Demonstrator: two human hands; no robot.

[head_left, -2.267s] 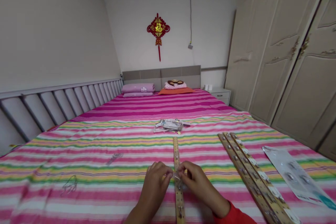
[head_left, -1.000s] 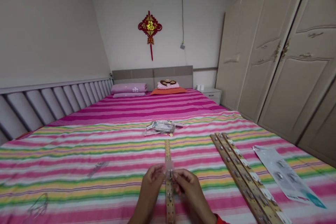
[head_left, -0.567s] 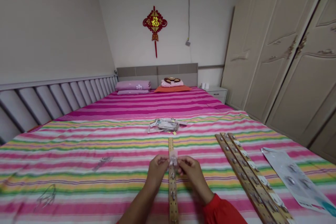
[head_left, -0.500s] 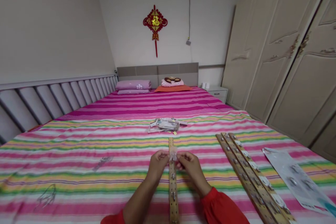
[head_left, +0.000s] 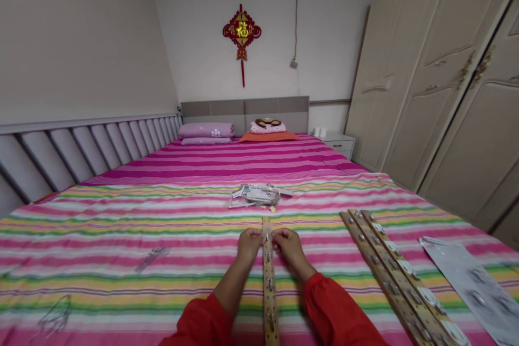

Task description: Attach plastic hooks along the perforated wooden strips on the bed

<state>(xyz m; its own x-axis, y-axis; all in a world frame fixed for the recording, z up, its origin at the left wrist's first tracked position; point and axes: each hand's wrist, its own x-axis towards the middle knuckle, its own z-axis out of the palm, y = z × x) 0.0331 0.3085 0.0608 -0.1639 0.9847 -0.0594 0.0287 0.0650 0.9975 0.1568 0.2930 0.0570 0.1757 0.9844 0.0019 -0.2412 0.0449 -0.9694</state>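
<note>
Left hand [head_left: 248, 241]: pinched small clear piece [head_left: 267, 237] at strip's far end
Right hand [head_left: 285, 241]: pinched it too
Change: both hands moved farther along wooden strip [head_left: 269, 286]

The red knot ornament [head_left: 242, 30] on the wall bears a gold 福. It hangs far beyond the grips. Nothing else is readable

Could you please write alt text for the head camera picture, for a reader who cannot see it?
Two hands, left hand and right hand, pinch a small clear piece over the far end of a wooden strip with holes, lying on a striped bed. More wooden strips and a plastic sheet lie to the right; a pile of small packets lies further up.
</note>
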